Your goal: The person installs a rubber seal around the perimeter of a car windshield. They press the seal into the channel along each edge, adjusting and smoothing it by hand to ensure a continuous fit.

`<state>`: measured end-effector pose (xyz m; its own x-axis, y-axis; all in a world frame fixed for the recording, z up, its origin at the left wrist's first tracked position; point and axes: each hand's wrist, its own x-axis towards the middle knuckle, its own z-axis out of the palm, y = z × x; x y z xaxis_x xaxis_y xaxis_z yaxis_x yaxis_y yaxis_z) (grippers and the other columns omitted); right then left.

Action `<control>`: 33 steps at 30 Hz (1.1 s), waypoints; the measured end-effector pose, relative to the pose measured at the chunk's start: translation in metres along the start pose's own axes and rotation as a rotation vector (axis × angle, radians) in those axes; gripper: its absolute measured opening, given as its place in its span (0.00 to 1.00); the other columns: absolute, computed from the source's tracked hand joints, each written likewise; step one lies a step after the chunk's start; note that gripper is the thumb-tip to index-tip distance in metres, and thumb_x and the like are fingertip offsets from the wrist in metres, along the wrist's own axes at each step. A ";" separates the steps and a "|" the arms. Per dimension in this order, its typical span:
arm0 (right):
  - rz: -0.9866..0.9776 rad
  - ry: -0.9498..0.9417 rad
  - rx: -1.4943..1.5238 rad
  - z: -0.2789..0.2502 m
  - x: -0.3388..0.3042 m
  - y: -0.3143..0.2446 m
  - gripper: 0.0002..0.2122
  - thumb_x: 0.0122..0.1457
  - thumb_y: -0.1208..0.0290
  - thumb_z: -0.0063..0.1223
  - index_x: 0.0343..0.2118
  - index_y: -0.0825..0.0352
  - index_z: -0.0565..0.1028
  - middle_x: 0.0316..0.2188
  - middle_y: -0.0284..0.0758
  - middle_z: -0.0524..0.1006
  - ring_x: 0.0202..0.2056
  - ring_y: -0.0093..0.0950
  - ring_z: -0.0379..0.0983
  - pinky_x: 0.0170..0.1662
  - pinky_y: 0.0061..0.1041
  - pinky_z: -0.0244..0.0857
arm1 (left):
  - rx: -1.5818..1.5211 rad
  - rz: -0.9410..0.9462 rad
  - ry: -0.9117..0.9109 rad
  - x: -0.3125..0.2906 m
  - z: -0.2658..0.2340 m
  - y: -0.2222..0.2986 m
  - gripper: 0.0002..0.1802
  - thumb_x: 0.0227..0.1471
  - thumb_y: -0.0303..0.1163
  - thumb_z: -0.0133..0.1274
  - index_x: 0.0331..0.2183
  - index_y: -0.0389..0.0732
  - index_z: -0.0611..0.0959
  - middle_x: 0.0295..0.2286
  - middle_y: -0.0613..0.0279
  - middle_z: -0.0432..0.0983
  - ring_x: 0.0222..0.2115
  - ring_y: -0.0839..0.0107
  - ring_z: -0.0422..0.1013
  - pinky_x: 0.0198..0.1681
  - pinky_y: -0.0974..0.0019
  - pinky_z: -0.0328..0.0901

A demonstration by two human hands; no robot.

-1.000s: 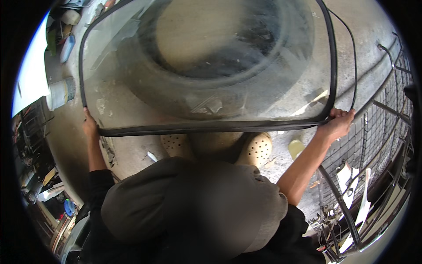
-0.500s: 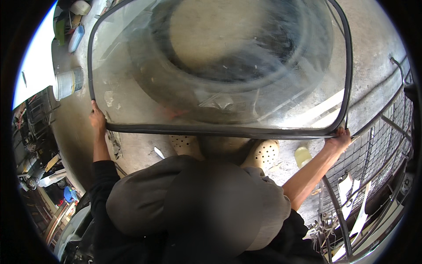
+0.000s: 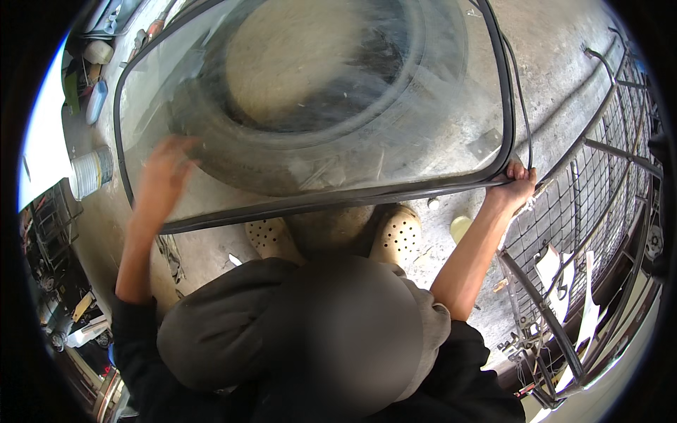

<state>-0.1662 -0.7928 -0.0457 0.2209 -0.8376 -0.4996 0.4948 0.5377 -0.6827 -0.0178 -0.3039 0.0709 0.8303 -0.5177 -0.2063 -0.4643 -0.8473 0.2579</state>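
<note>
A large pane of vehicle window glass (image 3: 310, 158) edged with a black rubber seal (image 3: 338, 199) lies over a tire (image 3: 441, 84), which shows through it. At the near right corner, my right hand (image 3: 517, 187) is closed round the seal. A thin black strip (image 3: 523, 106) runs loose beside the right edge down to that hand. My left hand (image 3: 166, 176) is over the glass near its left corner, off the rim. Motion smears its fingers, and whether it touches the pane cannot be made out.
A wire-mesh metal frame (image 3: 582, 183) stands at the right. At the left are a round tub (image 3: 92, 173) and a blue bottle (image 3: 96, 102). My tan clogs (image 3: 398, 236) are on the concrete floor just below the pane, with a yellowish round thing (image 3: 460, 228) nearby.
My left hand has let go of the left rim and moved in over the glass. The pane appears farther left and tilted in view; my right hand still grips its corner.
</note>
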 end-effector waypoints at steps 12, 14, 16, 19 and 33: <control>-0.237 -0.408 -0.144 0.031 -0.005 0.000 0.17 0.63 0.62 0.43 0.18 0.62 0.61 0.15 0.27 0.56 0.20 0.22 0.52 0.26 0.23 0.51 | -0.424 0.671 -0.388 0.077 0.076 0.165 0.14 0.40 0.30 0.61 0.34 0.38 0.84 0.30 0.61 0.75 0.34 0.63 0.69 0.38 0.62 0.65; -0.206 -0.464 -0.097 0.015 0.007 0.001 0.17 0.63 0.62 0.43 0.18 0.62 0.61 0.15 0.26 0.56 0.20 0.22 0.53 0.26 0.23 0.51 | -0.446 0.626 -0.430 0.083 0.074 0.167 0.13 0.39 0.31 0.61 0.33 0.40 0.84 0.29 0.63 0.75 0.32 0.63 0.68 0.38 0.62 0.65; -0.140 -0.605 -0.035 0.006 0.010 0.002 0.18 0.63 0.58 0.43 0.18 0.61 0.61 0.15 0.25 0.56 0.20 0.22 0.52 0.27 0.21 0.49 | -0.449 0.579 -0.463 0.084 0.074 0.168 0.13 0.39 0.32 0.61 0.32 0.41 0.85 0.28 0.64 0.76 0.32 0.64 0.68 0.38 0.62 0.65; -0.034 -0.547 0.104 0.001 0.015 0.006 0.18 0.63 0.60 0.42 0.16 0.59 0.59 0.13 0.26 0.55 0.20 0.23 0.51 0.27 0.22 0.49 | -0.420 0.538 -0.480 0.085 0.075 0.171 0.12 0.39 0.32 0.61 0.31 0.42 0.85 0.27 0.65 0.75 0.32 0.65 0.68 0.38 0.62 0.64; 0.543 -0.210 0.407 0.000 0.041 -0.009 0.19 0.62 0.67 0.36 0.12 0.57 0.54 0.08 0.28 0.52 0.16 0.26 0.48 0.26 0.24 0.52 | -0.299 0.603 -0.414 0.085 0.075 0.179 0.10 0.39 0.35 0.62 0.28 0.43 0.85 0.25 0.68 0.74 0.30 0.67 0.68 0.35 0.62 0.64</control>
<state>-0.1613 -0.8320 -0.0600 0.6626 -0.4848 -0.5710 0.5347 0.8399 -0.0926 -0.0536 -0.5082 0.0291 0.2521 -0.9293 -0.2698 -0.6467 -0.3692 0.6674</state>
